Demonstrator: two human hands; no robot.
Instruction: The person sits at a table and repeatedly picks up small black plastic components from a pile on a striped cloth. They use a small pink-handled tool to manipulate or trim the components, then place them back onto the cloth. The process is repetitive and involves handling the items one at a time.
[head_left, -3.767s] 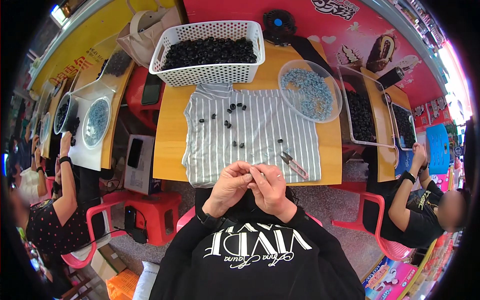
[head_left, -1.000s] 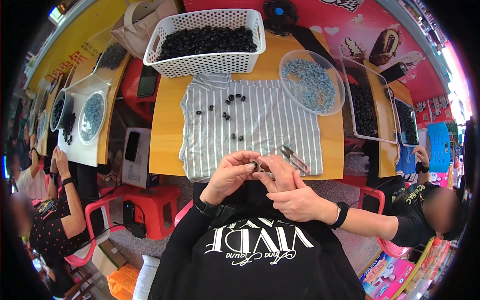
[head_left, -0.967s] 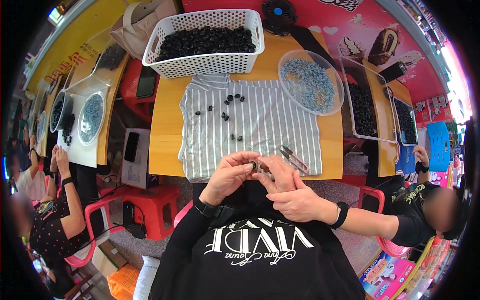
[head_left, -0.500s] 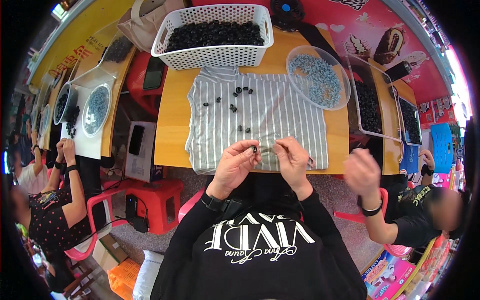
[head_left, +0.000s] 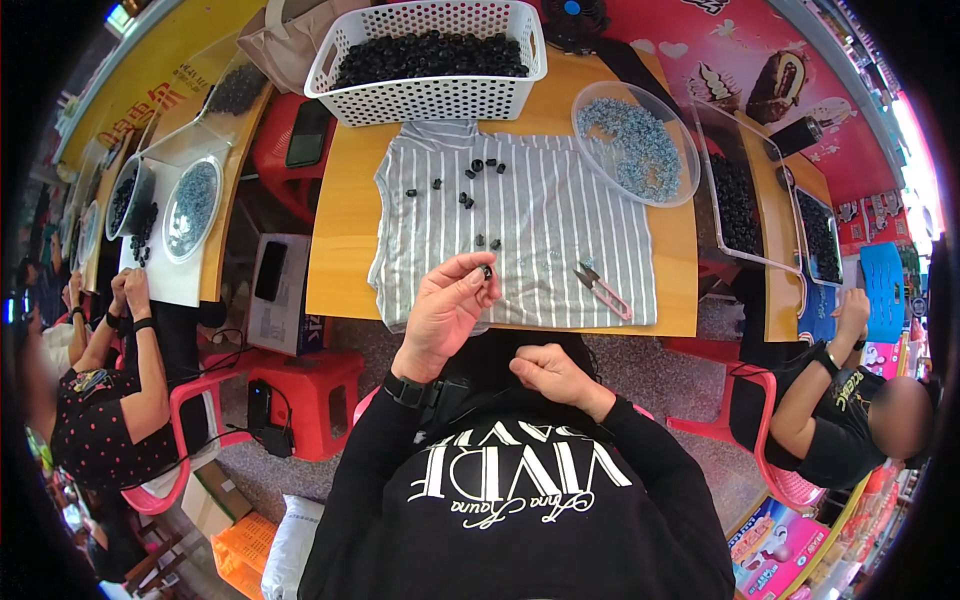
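While left fingers [head_left: 463,290] pinch rounded black piece [head_left: 487,271] | right fingers [head_left: 537,362] curled closed | striped cloth [head_left: 572,222]

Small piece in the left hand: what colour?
Black; the small piece in the left hand shows best in head view.

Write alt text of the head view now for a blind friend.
A person's left hand pinches a small black piece over a grey-and-white striped cloth; the right hand is curled shut. Nearby are pink-handled metal snips, a white perforated plastic basket of black pieces and a round clear plastic tub of pale-blue pieces.
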